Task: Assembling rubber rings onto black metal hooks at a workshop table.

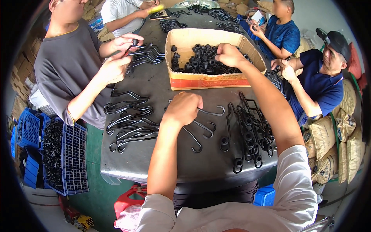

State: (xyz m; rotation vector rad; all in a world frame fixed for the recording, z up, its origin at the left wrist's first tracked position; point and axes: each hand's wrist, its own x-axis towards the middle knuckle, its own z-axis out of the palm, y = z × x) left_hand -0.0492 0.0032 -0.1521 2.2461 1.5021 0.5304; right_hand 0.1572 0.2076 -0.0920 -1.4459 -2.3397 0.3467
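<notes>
Risk, judged from the layout: the left hand closes over only one end of a black bent-wire hook, so the long free end sticks out unsupported. A small twist of the wrist could swing it into the loose bent hooks lying just beside it on the grey metal tabletop and snag or scatter them. The finished pile of black hooks fitted with round rubber ends lies near the right edge; an elbow sweep from the right forearm, which passes directly over it, could push pieces off.

Second risk: the right hand reaches across into the open cardboard box of small black rubber rings. The rings are heaped and interlocked, so a pinch may lift several at once or drop one outside the box.

Hands. Left: fist closed, knuckles up, gripping the hook's near end; curved tip visible to its right. Right: fingers curled down into the rings, touching them; whether one ring is actually pinched cannot be told, as the fingertips are hidden.

Nearby: a person in a grey shirt at left handles similar wire hooks; blue plastic crates stand on the floor.
</notes>
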